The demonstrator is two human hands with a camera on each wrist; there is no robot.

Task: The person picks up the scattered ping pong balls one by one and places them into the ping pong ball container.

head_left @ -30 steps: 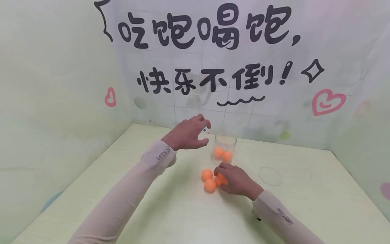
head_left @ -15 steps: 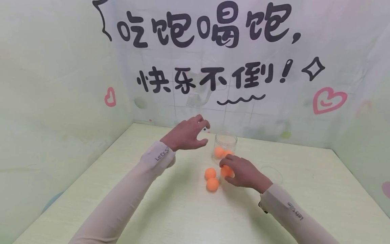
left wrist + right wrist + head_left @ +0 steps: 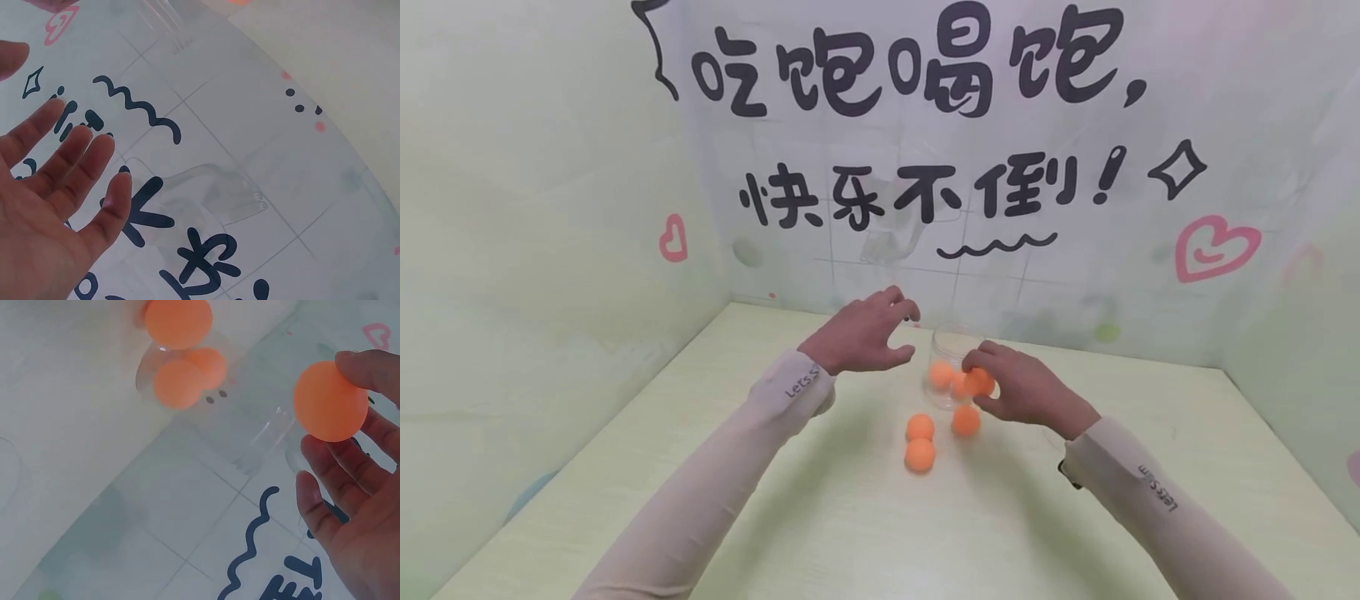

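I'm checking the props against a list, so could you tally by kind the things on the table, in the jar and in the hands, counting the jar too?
Orange balls: 6 (1 in the right hand, 2 in the jar, 3 on the table)
Clear jar: 1
Clear round lid-like piece: 1
Total: 8

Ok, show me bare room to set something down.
Bare table: between the left sleeve and left wall; between right sleeve and right wall; near middle, short of the three loose balls. Crowded: around the jar, by the balls and right hand.
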